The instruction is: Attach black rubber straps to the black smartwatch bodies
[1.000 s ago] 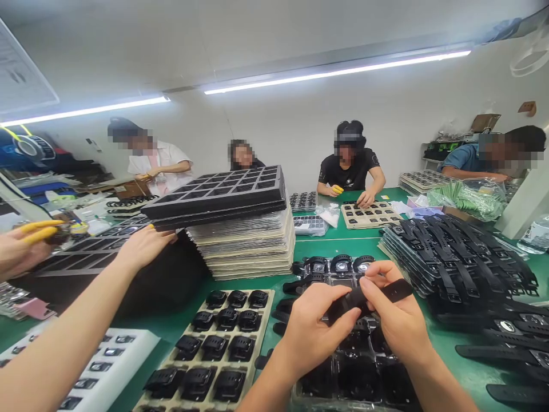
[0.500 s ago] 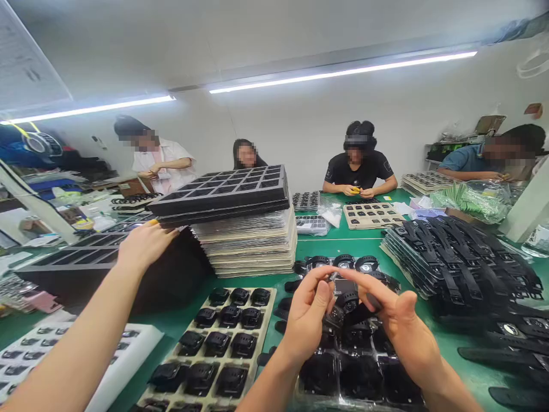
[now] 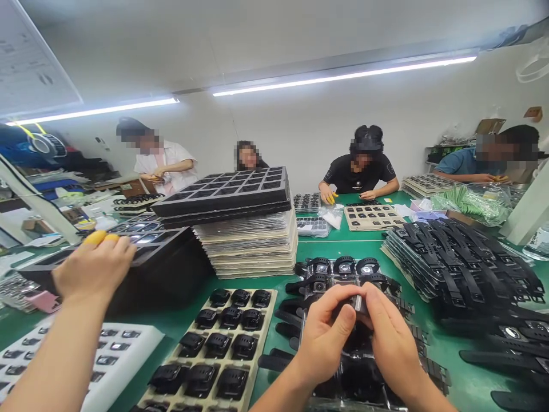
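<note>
Front centre: left hand [image 3: 328,340] and right hand [image 3: 394,340], both closed on one watch [image 3: 359,304], pinched at the fingertips and partly hidden by them. It is above one clear tray [image 3: 328,404] of watches; back row counts three, the others partly covered, total not countable. Just left, one beige tray [image 3: 262,332]: four full rows of three dark watches, 12, plus one row cut off below. Further left, one white foam tray [image 3: 132,357] of small dark pieces, partly behind a co-worker's arm [image 3: 64,343]; the co-worker's hand [image 3: 100,263] shows two yellow finger covers [image 3: 95,237] over one black compartment box [image 3: 171,277]; cannot tell whether it grips anything. Right side, one heap of strapped watches [image 3: 454,252] on stacked clear trays [image 3: 405,266]. Beyond centre, one stack of pale trays [image 3: 253,246], black foam tray [image 3: 223,207] on top. Across the green table [image 3: 326,247], four people [image 3: 360,174]; one far beige tray [image 3: 369,227] before the black-shirted one. Overhead, two lit tubes [image 3: 343,76].
</note>
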Available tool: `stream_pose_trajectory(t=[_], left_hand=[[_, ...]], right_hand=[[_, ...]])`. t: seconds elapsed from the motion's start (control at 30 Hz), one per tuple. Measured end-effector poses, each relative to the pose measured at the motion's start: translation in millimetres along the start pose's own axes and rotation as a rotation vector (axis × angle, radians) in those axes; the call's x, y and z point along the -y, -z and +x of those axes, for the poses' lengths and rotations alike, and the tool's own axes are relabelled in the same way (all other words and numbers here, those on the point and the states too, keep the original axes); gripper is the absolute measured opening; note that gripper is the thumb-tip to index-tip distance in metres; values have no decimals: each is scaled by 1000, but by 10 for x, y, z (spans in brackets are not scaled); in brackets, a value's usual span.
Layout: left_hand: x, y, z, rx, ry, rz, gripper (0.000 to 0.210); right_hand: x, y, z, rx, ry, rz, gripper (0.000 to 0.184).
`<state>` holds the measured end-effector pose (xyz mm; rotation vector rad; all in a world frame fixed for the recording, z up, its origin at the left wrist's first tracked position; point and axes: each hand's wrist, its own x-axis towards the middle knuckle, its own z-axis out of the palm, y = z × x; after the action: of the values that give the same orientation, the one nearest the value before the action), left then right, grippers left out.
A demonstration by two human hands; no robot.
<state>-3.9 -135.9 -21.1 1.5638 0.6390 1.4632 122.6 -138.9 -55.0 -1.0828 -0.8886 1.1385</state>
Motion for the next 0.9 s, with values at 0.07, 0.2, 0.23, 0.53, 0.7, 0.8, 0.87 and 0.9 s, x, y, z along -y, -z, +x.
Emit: stream_pose_trajectory(t=[0.07, 0.2, 0.23, 0.53, 0.7, 0.8, 0.87, 0.9], left_hand=[[9, -3, -4, -8, 0, 1, 36], [33, 6, -3, 0, 7, 16, 35], [36, 14, 3, 3, 5, 22, 35], [-20, 51, 21, 4, -49, 135, 35], [-26, 35, 26, -8, -37, 159, 38], [26, 68, 43, -59, 43, 13, 42], [45, 100, 51, -92, 68, -37, 44], [42, 114, 54, -97, 61, -18, 44]], right_hand=[[-30, 2, 16, 2, 4, 13, 64], [-32, -31, 38, 43, -5, 78, 62], [-16, -50, 32, 46, -5, 107, 61], [-5, -103, -3, 70, 22, 121, 60], [106, -81, -5, 232, 177, 47, 43], [204, -106, -25, 313, 113, 196, 32], [235, -129, -24, 360, 78, 268, 28], [240, -140, -17, 380, 64, 294, 28]])
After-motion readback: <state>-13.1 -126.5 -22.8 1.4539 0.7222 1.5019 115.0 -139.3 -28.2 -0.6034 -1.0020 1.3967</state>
